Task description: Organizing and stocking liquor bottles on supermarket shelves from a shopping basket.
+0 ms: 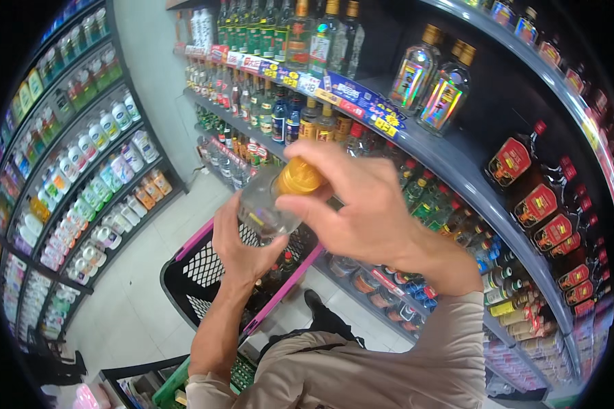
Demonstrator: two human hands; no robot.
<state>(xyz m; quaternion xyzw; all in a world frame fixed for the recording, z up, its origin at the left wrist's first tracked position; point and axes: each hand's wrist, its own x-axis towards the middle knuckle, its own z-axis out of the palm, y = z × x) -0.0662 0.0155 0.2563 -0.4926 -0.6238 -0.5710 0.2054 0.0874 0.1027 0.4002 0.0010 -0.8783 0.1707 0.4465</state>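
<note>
A clear glass bottle (258, 199) with a gold cap (299, 176) is held between my two hands, tilted so the cap end leans toward the right. My left hand (240, 251) wraps around the bottle's lower body. On the upper end, the thumb and fingers of my right hand (361, 208) grip the gold cap. Below both hands stands a black lattice shopping basket (174, 283) with pink edges, partly hidden by my left forearm. Dark bottles with red caps (286, 259) show inside it.
To the right, curved store shelves hold many bottles, among them two or three shiny gold-capped bottles (443, 95) and flat red-labelled bottles (510, 160). A rack of plastic bottles (89, 146) lines the left side. At the bottom, a green crate (172, 385) sits near my legs.
</note>
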